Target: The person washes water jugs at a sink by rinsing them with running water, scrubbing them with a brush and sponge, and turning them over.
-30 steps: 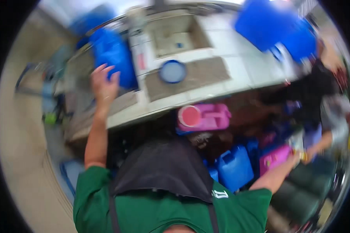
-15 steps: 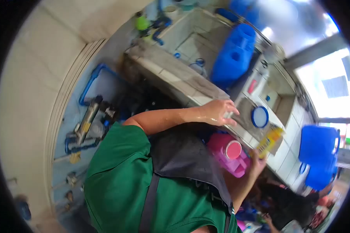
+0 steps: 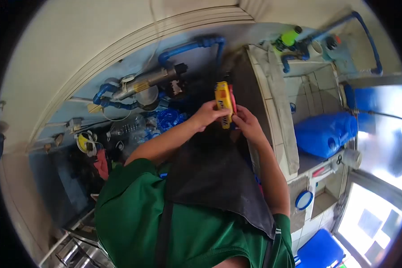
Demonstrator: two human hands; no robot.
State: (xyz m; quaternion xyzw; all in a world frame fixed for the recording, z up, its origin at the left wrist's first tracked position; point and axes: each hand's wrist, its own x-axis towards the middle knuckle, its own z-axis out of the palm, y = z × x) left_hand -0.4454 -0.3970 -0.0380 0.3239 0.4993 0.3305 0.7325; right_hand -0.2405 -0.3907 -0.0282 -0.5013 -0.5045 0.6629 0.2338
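Both of my hands hold a yellow packet with dark lettering (image 3: 222,91) upright in front of the dark apron. My left hand (image 3: 208,115) grips its left side, with the thumb across the front. My right hand (image 3: 249,124) pinches the lower right edge. A narrow red-pink strip (image 3: 232,99) shows along the packet's right side; whether it belongs to the packet I cannot tell.
To the right is a tiled basin (image 3: 269,107) with a grey cloth (image 3: 279,98) over its edge. A blue jerrycan (image 3: 319,134) lies there. Blue pipes (image 3: 187,47) run along the wall. Plastic bottles (image 3: 129,127) and bags sit low on the left. A blue-rimmed lid (image 3: 304,200) lies on the counter.
My view has turned left, away from the counter. The yellow packet has moved from beside the counter to in front of me, and my left hand has joined my right on it. The pink jug is out of sight.
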